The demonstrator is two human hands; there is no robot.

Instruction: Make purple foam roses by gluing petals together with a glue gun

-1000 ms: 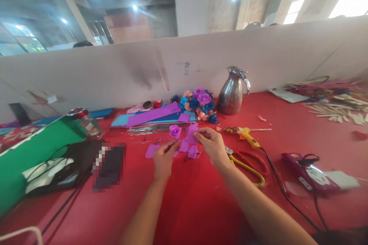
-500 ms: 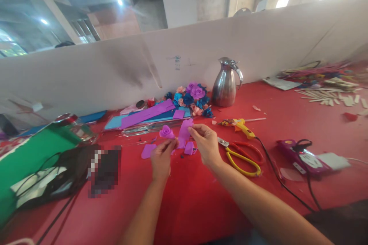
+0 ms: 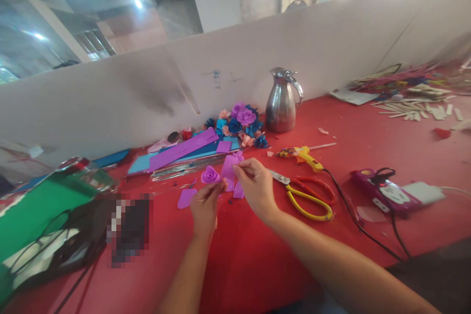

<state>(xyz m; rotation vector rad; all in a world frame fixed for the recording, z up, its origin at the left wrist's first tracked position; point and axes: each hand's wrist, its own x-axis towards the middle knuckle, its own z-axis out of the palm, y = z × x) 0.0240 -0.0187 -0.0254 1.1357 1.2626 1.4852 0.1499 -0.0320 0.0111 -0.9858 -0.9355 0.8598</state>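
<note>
A purple paper rose (image 3: 210, 174) with a curled centre is pinched at its base by my left hand (image 3: 206, 205), whose fingers are closed. Just to its right, my right hand (image 3: 255, 186) has thumb and forefinger pressed on a small purple paper petal (image 3: 238, 155). Behind those fingertips is a larger purple paper strip (image 3: 228, 169); whether it is also gripped I cannot tell. Another purple petal (image 3: 186, 198) lies on the red table left of the rose, and a purple scrap (image 3: 239, 190) lies beneath my right hand.
Scissors (image 3: 305, 198) and a yellow glue gun (image 3: 305, 156) lie to the right, near a purple power strip (image 3: 384, 194). A steel jug (image 3: 281, 105) stands behind, beside finished paper flowers (image 3: 241, 125). Purple sheets (image 3: 184, 149) lie at the back; a dark bag (image 3: 84, 235) sits left.
The view has shifted slightly. My right hand has come a little closer to the rose, and the rose's opening faces me more. Both hands keep their pinch.
</note>
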